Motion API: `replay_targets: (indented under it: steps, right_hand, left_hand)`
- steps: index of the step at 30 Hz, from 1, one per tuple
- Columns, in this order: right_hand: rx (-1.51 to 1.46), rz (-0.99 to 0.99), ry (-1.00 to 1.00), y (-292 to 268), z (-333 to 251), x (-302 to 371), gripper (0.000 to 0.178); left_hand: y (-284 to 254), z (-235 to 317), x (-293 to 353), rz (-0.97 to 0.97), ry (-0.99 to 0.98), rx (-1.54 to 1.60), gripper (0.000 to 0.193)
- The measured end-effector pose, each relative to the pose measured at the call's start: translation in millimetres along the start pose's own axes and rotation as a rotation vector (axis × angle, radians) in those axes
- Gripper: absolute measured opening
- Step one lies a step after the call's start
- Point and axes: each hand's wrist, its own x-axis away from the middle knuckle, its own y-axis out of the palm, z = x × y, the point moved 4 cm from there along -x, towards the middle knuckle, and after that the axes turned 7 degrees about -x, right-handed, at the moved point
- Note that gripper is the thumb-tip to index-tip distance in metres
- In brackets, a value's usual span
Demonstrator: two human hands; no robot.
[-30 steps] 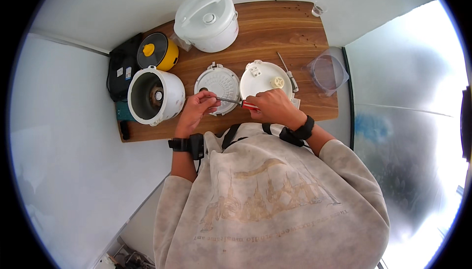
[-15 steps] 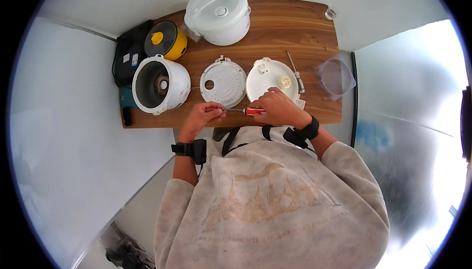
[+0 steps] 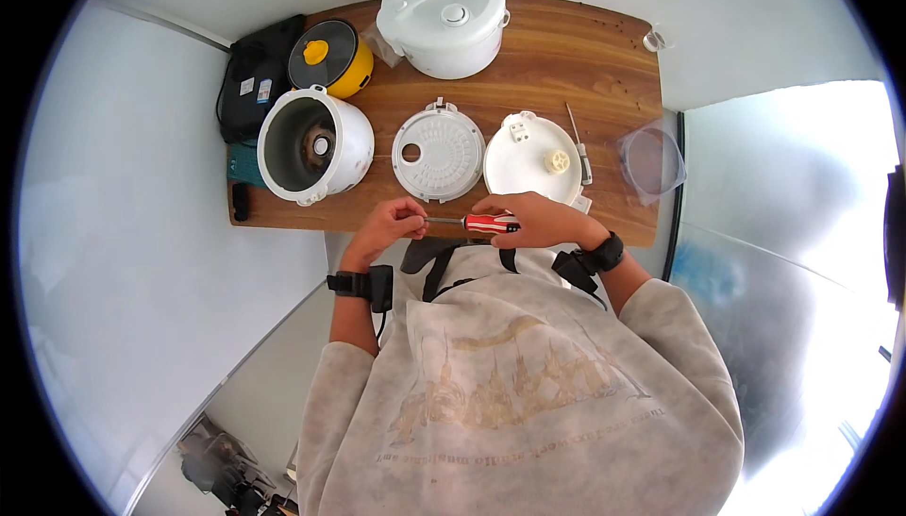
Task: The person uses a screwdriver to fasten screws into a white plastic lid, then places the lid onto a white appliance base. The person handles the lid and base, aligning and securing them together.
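A screwdriver point(image 3: 483, 224) with a red, white and black handle lies level above the table's front edge. Its handle is in my right hand point(image 3: 549, 220), fingers bent over it. At the shaft's other end, my left hand point(image 3: 385, 229) is closed in a pinch on the tip; anything small between those fingertips is hidden. Just beyond my hands lies a round white perforated plate point(image 3: 444, 159) with one larger hole. To its right sits a shallow white lid shell point(image 3: 514, 165), with a cream-coloured knob-like part point(image 3: 557, 162) inside.
A second screwdriver point(image 3: 582, 153) lies right of the lid shell, near a clear plastic container point(image 3: 649, 159). On the left stand an open rice cooker body point(image 3: 351, 153), a yellow pot point(image 3: 354, 73) and a black case point(image 3: 247, 124). A lidded white rice cooker point(image 3: 462, 56) stands at the back.
The view has shifted a little. My right fingers have lowered over the handle, and more of the red handle shows. My left hand keeps its pinch at the tip.
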Motion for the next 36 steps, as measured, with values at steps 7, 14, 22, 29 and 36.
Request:
replay_targets:
  steps: [7, 14, 22, 29, 36]
  right_hand:
    - [-0.083, 0.126, 0.110, -2, -15, 11, 0.045]
    - [-0.096, 0.371, 0.125, 7, -39, 12, 0.034]
    - [-0.056, 0.525, 0.214, 24, -42, 14, 0.029]
    - [-0.004, 0.724, 0.306, 41, -40, 18, 0.030]
    - [-0.123, 0.903, 0.385, 54, -36, 35, 0.029]
  left_hand:
    - [-10, -4, 1, -0.122, -0.066, 0.002, 0.014]
    - [-22, -5, -14, -0.292, -0.081, 0.040, 0.025]
    - [-40, -26, -37, -0.274, -0.041, 0.022, 0.032]
    - [-84, -92, -66, 0.008, -0.074, -0.159, 0.024]
    - [-92, -113, -74, 0.141, -0.061, -0.229, 0.022]
